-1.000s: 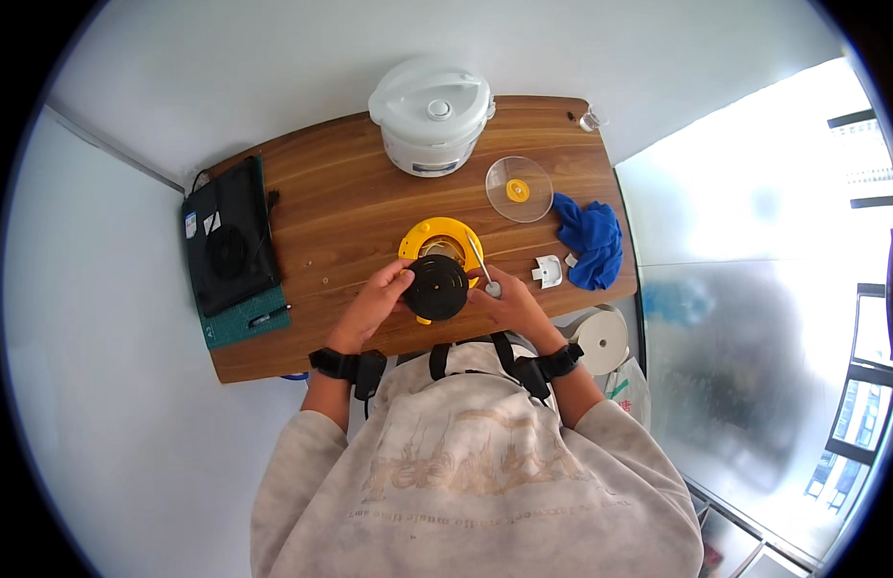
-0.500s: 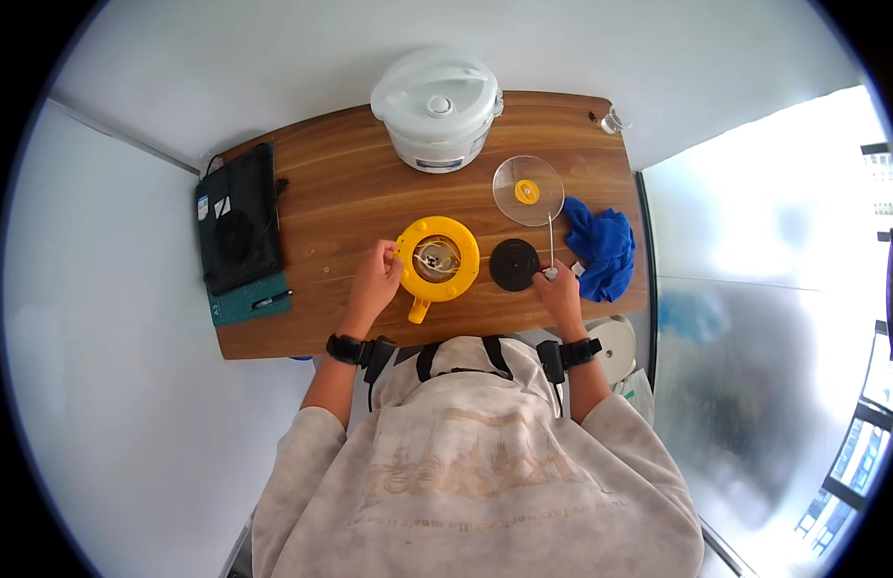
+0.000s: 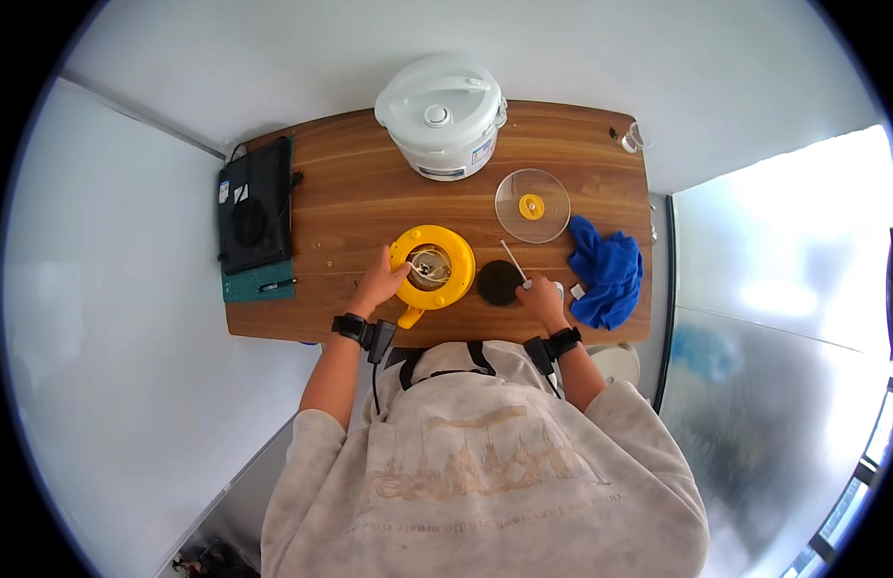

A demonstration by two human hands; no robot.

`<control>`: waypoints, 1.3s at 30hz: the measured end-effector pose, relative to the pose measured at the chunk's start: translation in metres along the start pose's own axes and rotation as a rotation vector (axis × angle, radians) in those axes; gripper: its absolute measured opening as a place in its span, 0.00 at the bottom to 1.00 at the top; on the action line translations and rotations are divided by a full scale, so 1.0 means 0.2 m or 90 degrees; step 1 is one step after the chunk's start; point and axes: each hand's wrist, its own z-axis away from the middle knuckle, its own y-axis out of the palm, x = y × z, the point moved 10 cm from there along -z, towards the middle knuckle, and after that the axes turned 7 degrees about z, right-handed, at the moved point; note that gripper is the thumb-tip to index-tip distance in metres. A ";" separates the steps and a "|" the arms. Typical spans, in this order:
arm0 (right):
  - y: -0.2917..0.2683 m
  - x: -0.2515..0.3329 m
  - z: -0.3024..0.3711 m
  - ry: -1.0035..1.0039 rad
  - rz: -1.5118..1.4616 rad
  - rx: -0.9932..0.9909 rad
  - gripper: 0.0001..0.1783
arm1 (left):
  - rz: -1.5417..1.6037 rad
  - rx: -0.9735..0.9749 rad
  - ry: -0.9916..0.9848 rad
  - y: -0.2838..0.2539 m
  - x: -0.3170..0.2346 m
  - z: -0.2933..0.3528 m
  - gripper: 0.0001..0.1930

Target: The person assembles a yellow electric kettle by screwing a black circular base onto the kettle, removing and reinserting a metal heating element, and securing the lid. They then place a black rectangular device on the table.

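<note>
My left hand [image 3: 381, 281] is closed on the left rim of a yellow ring-shaped appliance base [image 3: 463, 252], its thumb over the edge. The base has a short yellow handle pointing toward me, and pale wires [image 3: 430, 267] show in its round opening. In my closed right hand [image 3: 545, 302] is a thin white rod-shaped tool [image 3: 512, 256], its tip pointing up and left; its exact kind I cannot make out. That tool passes by the right edge of a black round disc [image 3: 497, 283] lying between the base and my right hand.
A white rice cooker [image 3: 437, 144] stands at the back. A glass lid with a yellow knob [image 3: 531, 206] and a blue cloth [image 3: 608, 275] lie to the right. At the left, a black flat device [image 3: 258, 207] rests on a green mat [image 3: 258, 285] with a pen. A small clear cup [image 3: 631, 141] is at the far right corner.
My left thumb has moved inward over the yellow base's rim. My right hand has shifted left toward the disc, and its tool has swung from upright to leaning left. The view has shifted slightly.
</note>
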 end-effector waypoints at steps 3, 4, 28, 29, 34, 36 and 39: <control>-0.07 0.07 0.02 -0.025 0.005 0.004 0.23 | -0.011 -0.033 0.028 -0.01 0.12 -0.04 0.27; -0.07 0.08 0.01 -0.038 -0.018 0.008 0.24 | 0.000 -0.025 0.034 -0.01 0.06 -0.02 0.26; -0.19 0.67 0.10 -0.312 -0.204 0.149 0.49 | -0.013 0.025 0.031 -0.09 -0.35 0.25 0.32; -0.19 0.67 0.10 -0.319 -0.210 0.136 0.49 | -0.010 0.026 0.038 -0.09 -0.34 0.25 0.33; -0.16 0.68 0.10 -0.275 -0.199 0.163 0.49 | -0.001 0.015 0.036 -0.11 -0.35 0.25 0.32; -0.14 0.68 0.10 -0.269 -0.188 0.161 0.48 | 0.002 0.014 0.035 -0.12 -0.35 0.25 0.32; -0.14 0.69 0.10 -0.277 -0.186 0.156 0.48 | 0.006 0.005 0.046 -0.12 -0.29 0.23 0.33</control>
